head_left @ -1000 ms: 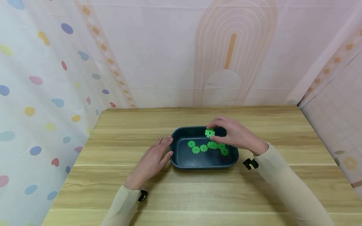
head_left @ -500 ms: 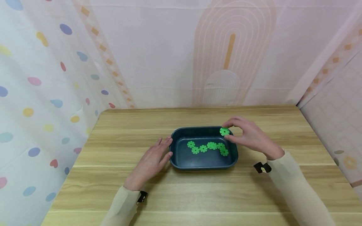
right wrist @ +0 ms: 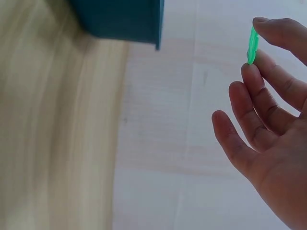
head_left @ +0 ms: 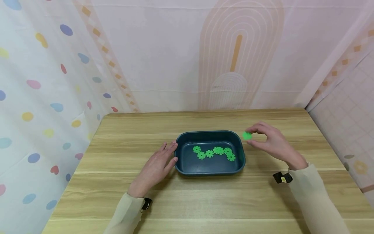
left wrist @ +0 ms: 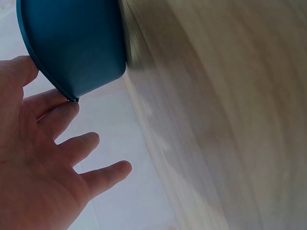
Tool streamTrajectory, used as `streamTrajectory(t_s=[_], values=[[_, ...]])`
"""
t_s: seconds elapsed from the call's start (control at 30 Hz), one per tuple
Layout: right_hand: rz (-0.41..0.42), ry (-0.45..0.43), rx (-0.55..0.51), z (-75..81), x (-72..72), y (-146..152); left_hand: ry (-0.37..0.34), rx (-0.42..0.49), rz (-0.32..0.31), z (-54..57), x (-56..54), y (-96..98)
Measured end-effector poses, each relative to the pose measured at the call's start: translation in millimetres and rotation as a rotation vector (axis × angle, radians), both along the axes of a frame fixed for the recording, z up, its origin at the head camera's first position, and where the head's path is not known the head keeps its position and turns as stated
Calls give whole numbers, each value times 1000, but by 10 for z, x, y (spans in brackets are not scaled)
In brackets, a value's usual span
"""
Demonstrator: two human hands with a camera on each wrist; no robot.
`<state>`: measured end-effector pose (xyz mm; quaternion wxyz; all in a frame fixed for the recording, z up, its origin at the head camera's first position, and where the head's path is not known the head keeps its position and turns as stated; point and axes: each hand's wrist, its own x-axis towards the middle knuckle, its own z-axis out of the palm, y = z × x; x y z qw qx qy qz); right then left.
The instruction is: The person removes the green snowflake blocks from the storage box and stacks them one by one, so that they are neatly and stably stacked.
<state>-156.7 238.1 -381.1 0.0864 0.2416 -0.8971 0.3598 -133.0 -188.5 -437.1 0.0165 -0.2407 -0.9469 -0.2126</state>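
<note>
My right hand [head_left: 273, 139] pinches a green notched plastic disc [head_left: 247, 135] between thumb and fingertips, just off the right end of a dark blue rectangular tub [head_left: 210, 173]. In the right wrist view the disc [right wrist: 252, 47] shows edge-on and the other fingers are loosely bent. My left hand [head_left: 155, 165] touches the tub's left end with thumb and fingertips, its fingers spread and fairly straight. The left wrist view shows the thumb and two fingertips at the rim of the tub [left wrist: 76, 43]. Several similar green discs [head_left: 209, 153] lie on the tub floor, some overlapping.
The tub stands on a wood-grain table [head_left: 204, 204]. A pale patterned curtain [head_left: 163, 65] hangs behind the table's far edge, with dotted cloth [head_left: 43, 123] at the left. Each sleeve has a small black device [head_left: 282, 178] at the wrist.
My right hand has moved right, carrying the green disc from over the tub to beyond its right rim, and the disc has tilted. My left hand stays at the tub's left end.
</note>
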Motion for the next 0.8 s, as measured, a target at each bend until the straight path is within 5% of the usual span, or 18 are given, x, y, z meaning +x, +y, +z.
streamTrajectory(t_s=[0.33, 0.8], values=[[-71, -104, 32, -194, 5, 242, 2, 2, -7, 4, 4, 4], [-49, -171, 102, -387, -73, 482, 6, 15, -19, -14, -10, -9]])
